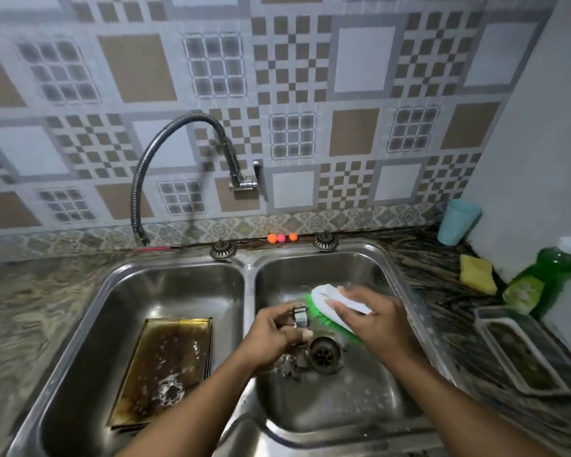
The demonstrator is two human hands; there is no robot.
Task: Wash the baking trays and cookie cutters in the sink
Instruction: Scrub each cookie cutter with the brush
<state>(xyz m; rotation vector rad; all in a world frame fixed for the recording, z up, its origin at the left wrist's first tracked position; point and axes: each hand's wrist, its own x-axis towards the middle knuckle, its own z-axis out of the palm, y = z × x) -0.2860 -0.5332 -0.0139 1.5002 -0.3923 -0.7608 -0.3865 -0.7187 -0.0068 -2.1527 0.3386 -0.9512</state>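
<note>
**Hands at work in the sink (249,275)**

Left hand (274,338) pinches a small round cutter (300,316). Right hand (376,321) grips a brush (327,293) by its white top. The green bristles are right beside the round cutter. Both hands are close together over the right bowl (343,407), above the drain (323,352).

The sink has two bowls. A dirty tray (159,357) lies flat in the left bowl (96,324), with foam spots on it. A bendy tap (178,133) curves out over the left bowl. A clear box (524,354) sits on the counter (426,268) to the right. Behind it are a green bottle (541,285), a blue cup (459,221) and a yellow sponge (477,273). A flower cutter (171,392) lies on the tray. One more cutter (287,369) lies in the right bowl, beside the drain and partly under the left hand. Three little balls (281,238) sit behind the sink.
</note>
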